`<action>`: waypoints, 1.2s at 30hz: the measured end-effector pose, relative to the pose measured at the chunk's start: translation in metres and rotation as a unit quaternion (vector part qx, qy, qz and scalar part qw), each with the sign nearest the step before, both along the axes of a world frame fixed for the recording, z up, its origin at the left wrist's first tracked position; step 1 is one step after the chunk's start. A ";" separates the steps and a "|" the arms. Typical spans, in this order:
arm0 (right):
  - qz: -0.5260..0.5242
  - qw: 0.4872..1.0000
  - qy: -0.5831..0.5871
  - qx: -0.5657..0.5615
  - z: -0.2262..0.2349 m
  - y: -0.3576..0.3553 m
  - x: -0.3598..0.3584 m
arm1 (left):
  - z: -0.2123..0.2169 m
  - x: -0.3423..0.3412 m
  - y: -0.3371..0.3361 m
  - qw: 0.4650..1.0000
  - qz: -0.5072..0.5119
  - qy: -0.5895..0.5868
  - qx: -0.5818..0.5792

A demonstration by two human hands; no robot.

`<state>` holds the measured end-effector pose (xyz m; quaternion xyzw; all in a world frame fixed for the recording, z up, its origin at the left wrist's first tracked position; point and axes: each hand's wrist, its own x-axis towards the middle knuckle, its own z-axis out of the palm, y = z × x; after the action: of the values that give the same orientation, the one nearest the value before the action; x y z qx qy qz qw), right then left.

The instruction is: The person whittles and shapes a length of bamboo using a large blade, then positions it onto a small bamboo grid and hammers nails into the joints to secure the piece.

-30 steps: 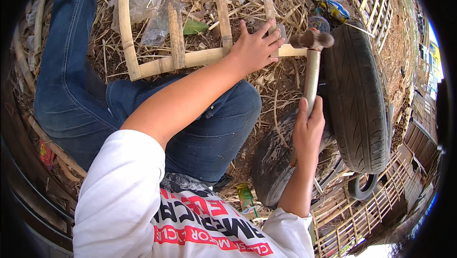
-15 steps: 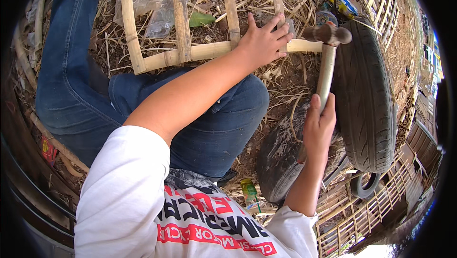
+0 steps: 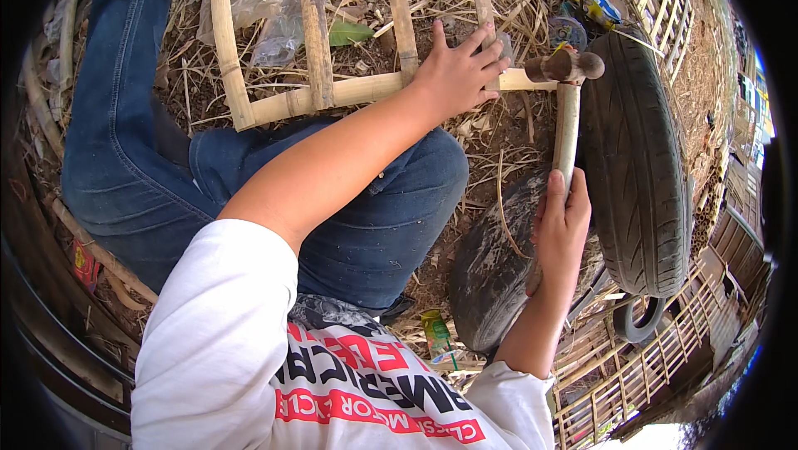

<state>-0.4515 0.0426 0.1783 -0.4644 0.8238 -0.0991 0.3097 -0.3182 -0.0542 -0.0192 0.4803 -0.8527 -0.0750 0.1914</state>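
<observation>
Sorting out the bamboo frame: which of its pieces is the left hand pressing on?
The left hand presses the horizontal bamboo crosspiece, which runs sideways beneath the upright slats, near the hammer head.

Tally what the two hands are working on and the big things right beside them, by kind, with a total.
Hammers: 1, a hammer held by the right hand.
Bamboo frames: 1, a bamboo frame pressed down by the left hand.
Tyres: 2, an upright tyre and a muddy tyre lying beside it.
Total: 4
</observation>
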 end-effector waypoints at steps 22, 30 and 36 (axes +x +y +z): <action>0.067 0.997 0.017 -0.032 -0.007 -0.009 -0.006 | 0.004 0.000 -0.002 1.000 -0.006 -0.009 0.023; 0.063 0.997 0.024 -0.031 0.000 -0.006 -0.002 | -0.002 -0.002 -0.002 1.000 0.000 0.011 0.004; 0.134 0.989 0.066 -0.016 -0.014 -0.006 -0.002 | -0.003 -0.004 0.003 1.000 0.002 0.024 -0.007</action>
<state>-0.4532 0.0369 0.1639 -0.5810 0.7710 -0.0389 0.2578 -0.3222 -0.0514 -0.0222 0.4792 -0.8472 -0.0804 0.2150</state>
